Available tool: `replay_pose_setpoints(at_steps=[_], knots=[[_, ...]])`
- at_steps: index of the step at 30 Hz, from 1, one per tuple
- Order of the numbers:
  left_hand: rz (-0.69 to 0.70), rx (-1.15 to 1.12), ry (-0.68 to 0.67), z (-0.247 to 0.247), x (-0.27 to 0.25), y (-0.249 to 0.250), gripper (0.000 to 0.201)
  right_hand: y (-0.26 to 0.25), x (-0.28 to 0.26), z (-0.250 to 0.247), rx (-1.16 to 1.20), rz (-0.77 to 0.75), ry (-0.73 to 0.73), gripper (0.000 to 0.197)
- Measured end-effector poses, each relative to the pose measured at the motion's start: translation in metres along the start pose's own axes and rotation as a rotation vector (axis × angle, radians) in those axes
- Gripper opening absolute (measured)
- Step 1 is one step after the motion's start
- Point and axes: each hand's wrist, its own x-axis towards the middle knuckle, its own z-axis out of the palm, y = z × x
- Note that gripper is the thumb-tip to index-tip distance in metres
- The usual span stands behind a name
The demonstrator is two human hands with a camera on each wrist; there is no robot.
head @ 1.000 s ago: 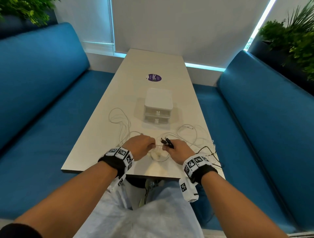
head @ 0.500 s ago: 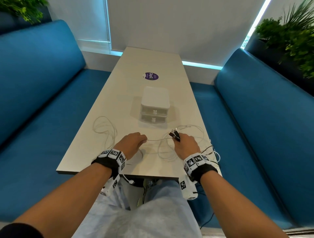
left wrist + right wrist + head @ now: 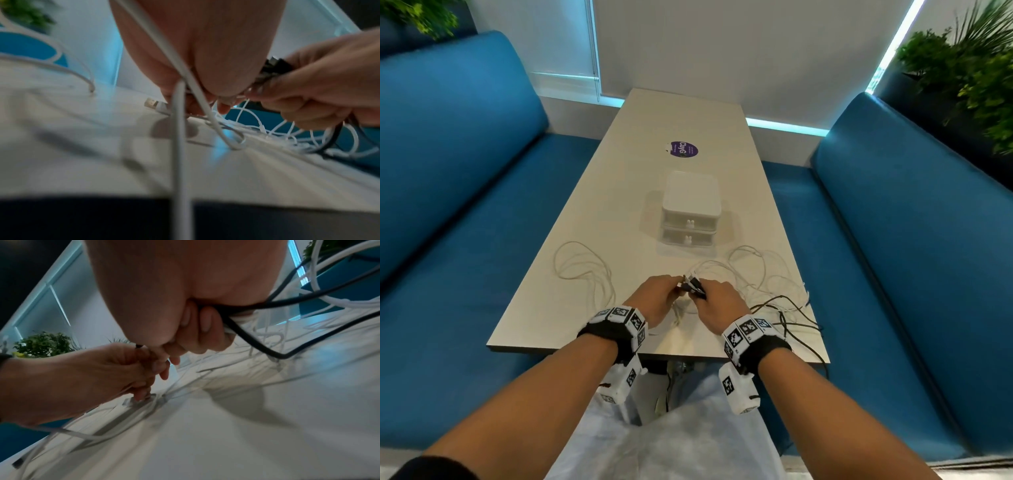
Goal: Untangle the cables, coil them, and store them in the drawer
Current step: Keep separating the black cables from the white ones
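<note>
Two hands are brought together above the near edge of a long, pale rectangular desk (image 3: pixel 592 212) set between two blue upholstered benches (image 3: pixel 465 171). The right hand (image 3: pixel 717 301) is curled round a bundle of thin black cable (image 3: pixel 257 340) and thin white cable, with dark plug ends (image 3: pixel 693 286) seen sticking up out of the fist toward the left hand. The black cable is seen trailing from the right hand to the desk's near right corner and over its edge (image 3: pixel 787 322). The left hand (image 3: pixel 659 298) is closed with its fingers pinched on a thin white cord (image 3: pixel 179 129); a white plug with a metal tip (image 3: pixel 155 104) is seen just below its fingertips (image 3: pixel 223 108), close above the desk. How tightly each finger is pressed cannot be told, as both wrist views are blurred. Loose loops of white cable (image 3: pixel 582 274) are spread on the desk toward its left edge, and a further tangle of white cable (image 3: pixel 760 270) is spread toward the right edge, behind the right hand. A small white plastic two-drawer box (image 3: pixel 691 212) is stood at the middle of the desk, beyond the hands, with both drawers shut. A round purple sticker (image 3: pixel 683 149) is seen further back on the desk
</note>
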Motion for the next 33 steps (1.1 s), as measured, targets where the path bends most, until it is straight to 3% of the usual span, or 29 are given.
replay_pose_setpoints(at_steps=[4, 8, 17, 24, 27, 33], knots=[[-0.054, -0.106, -0.01, 0.0, 0.0, -0.007, 0.019, 0.003, 0.009, -0.003, -0.011, 0.039, 0.011, 0.025], [-0.057, -0.035, 0.008, -0.009, 0.0, -0.021, 0.023, 0.021, 0.016, -0.016, 0.054, 0.172, 0.068, 0.024], [-0.026, 0.108, -0.056, -0.004, 0.013, -0.024, 0.025, 0.059, 0.015, -0.032, -0.053, 0.448, 0.147, 0.029], [-0.056, 0.275, -0.11, -0.012, 0.027, -0.005, 0.02, 0.023, 0.009, -0.027, -0.052, 0.18, 0.195, 0.024], [-0.034, 0.219, -0.104, -0.01, 0.032, 0.006, 0.021, 0.009, 0.009, -0.018, -0.014, 0.045, 0.128, 0.021], [0.012, 0.027, -0.062, -0.013, 0.029, 0.014, 0.019, 0.012, 0.017, -0.015, 0.084, 0.052, 0.077, 0.016]])
